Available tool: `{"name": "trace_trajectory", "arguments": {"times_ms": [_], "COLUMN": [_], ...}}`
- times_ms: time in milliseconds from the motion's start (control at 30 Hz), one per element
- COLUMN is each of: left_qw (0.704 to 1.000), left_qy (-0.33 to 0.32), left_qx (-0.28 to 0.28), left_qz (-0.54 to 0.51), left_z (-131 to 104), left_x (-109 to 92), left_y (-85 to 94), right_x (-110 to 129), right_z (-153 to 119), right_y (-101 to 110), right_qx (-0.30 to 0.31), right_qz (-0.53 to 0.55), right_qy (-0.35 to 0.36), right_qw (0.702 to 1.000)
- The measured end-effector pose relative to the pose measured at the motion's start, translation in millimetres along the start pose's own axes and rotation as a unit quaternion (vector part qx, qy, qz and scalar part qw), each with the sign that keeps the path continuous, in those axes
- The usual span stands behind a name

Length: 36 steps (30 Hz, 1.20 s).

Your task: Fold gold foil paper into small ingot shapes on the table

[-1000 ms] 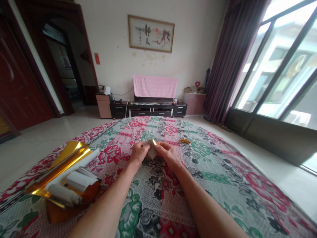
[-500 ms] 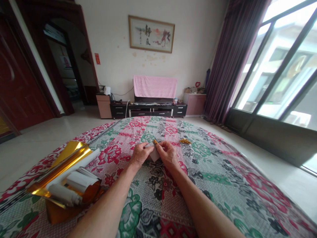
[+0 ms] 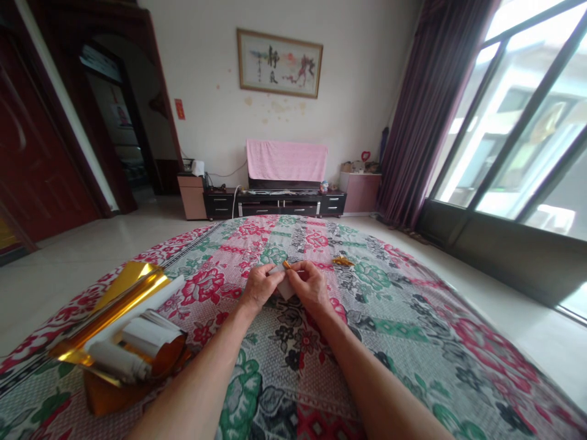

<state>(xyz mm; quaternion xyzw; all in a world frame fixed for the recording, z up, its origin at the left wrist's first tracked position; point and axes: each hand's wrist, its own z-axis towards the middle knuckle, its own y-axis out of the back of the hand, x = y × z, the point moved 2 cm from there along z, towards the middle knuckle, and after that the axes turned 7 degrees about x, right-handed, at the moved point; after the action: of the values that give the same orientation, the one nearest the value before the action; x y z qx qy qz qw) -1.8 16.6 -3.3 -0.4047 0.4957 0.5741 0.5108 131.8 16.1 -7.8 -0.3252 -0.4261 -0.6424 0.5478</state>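
Observation:
Between my hands, over the middle of the flowered cloth (image 3: 261,324), is a small piece of gold foil paper (image 3: 286,289) with its whitish side toward me. My left hand (image 3: 260,285) pinches its left edge between thumb and fingers. Opposite, my right hand (image 3: 310,282) pinches the upper right edge, where a narrow strip of gold is turned over and shows by the thumb. The fingertips behind the paper are hidden. A little beyond my right hand lies a small gold folded piece (image 3: 343,261).
At the left, rolled and curled gold foil sheets (image 3: 137,292) lie with white rolled sheets (image 3: 149,335) on the cloth. Past the far edge stand a low black cabinet (image 3: 220,201) and a screen under a pink cloth (image 3: 287,160). Purple curtains (image 3: 426,110) hang at the right.
The gold strip at the paper's top edge has shifted slightly downward and looks more turned over by my right thumb. Both hands stay almost in place.

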Motion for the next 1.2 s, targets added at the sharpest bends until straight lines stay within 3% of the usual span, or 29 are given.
{"name": "trace_trajectory", "arguments": {"times_ms": [467,733,933,1200], "left_qw": [1.0,1.0,1.0,0.999], "left_qy": [-0.008,-0.014,-0.02,-0.021], "left_qx": [-0.012,-0.019,-0.014,0.003], "left_qz": [-0.006,0.007,-0.006,-0.024], "left_z": [2,2,2,0], "left_x": [3,3,1,0], "left_y": [1.1,1.4,1.5,1.1], "right_x": [12,6,10,13], "right_z": [-3,1,3,2], "right_y": [3,1,1,2], "right_qx": [0.024,0.047,0.093,0.114], "right_qz": [0.011,0.146,0.207,0.202], "right_qy": [0.033,-0.063,-0.069,-0.081], "right_qw": [0.999,0.986,0.971,0.969]}}
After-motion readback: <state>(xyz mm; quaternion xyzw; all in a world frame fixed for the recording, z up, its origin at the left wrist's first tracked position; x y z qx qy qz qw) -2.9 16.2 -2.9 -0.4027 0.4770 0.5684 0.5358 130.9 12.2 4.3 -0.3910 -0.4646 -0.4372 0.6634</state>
